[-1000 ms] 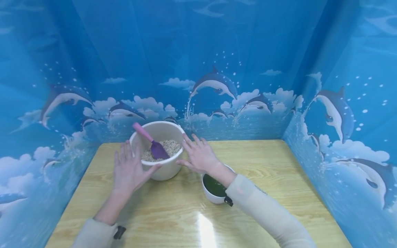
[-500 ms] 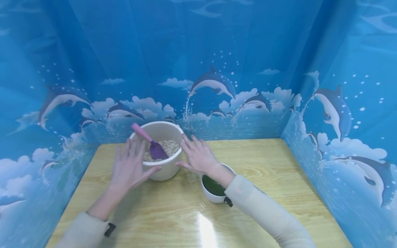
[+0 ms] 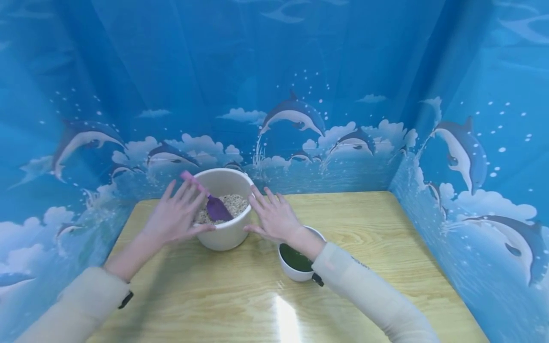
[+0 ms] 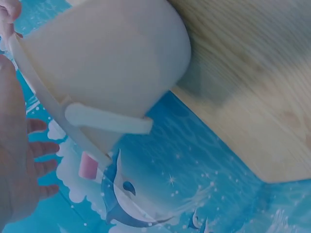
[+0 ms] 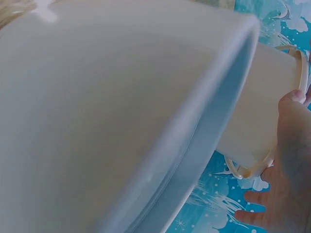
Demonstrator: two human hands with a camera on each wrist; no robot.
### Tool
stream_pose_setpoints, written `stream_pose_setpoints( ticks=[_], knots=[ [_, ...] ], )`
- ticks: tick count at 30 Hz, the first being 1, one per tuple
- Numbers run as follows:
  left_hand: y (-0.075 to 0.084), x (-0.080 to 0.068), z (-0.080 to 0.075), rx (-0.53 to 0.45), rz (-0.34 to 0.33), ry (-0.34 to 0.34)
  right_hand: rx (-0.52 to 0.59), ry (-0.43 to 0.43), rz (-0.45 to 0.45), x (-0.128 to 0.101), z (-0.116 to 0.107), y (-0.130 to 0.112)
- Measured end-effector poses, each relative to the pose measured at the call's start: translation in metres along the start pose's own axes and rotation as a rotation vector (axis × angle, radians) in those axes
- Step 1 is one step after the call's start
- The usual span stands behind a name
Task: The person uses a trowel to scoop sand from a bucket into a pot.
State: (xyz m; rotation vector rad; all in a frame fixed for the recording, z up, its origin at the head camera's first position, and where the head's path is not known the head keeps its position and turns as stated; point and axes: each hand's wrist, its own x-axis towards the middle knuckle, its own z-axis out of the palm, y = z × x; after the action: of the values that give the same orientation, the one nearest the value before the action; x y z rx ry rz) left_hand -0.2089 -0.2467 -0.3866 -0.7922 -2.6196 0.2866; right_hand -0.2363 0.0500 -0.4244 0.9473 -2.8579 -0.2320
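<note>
A white bucket stands upright on the table, with pale grainy material inside. A purple scoop with a pink handle lies in it, the handle against the far left rim. My left hand is spread at the bucket's left side, thumb at the front rim; in the left wrist view its fingers look apart from the wall. On the right, my right hand has its fingers extended by the rim; whether the fingertips touch it is unclear. Neither hand grips anything.
A white bowl with dark green inside stands under my right wrist, and its wall fills much of the right wrist view. The bucket's side handle hangs on its outer wall. Blue dolphin curtains border the wooden table.
My left hand and forearm have swung left and tilted, the fingers now reaching over the bucket's left rim toward the scoop handle. The right hand, bucket and bowl have barely moved.
</note>
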Motion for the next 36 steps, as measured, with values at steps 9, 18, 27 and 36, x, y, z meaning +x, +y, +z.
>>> stream_pose_setpoints(
  ticks=[9, 18, 27, 36],
  knots=[
    [-0.023, 0.019, -0.007, 0.034, 0.107, -0.164, -0.009, 0.001, -0.002, -0.001, -0.001, 0.003],
    [-0.044, 0.038, -0.010, 0.114, 0.241, -0.194, -0.009, 0.001, -0.006, 0.001, 0.001, 0.004],
    [-0.054, 0.055, -0.005, 0.239, 0.406, -0.205, -0.010, -0.001, -0.016, 0.001, 0.003, 0.001],
    [-0.053, 0.071, 0.012, 0.357, 0.527, -0.170, -0.015, -0.013, -0.016, 0.001, 0.002, 0.001]
  ],
)
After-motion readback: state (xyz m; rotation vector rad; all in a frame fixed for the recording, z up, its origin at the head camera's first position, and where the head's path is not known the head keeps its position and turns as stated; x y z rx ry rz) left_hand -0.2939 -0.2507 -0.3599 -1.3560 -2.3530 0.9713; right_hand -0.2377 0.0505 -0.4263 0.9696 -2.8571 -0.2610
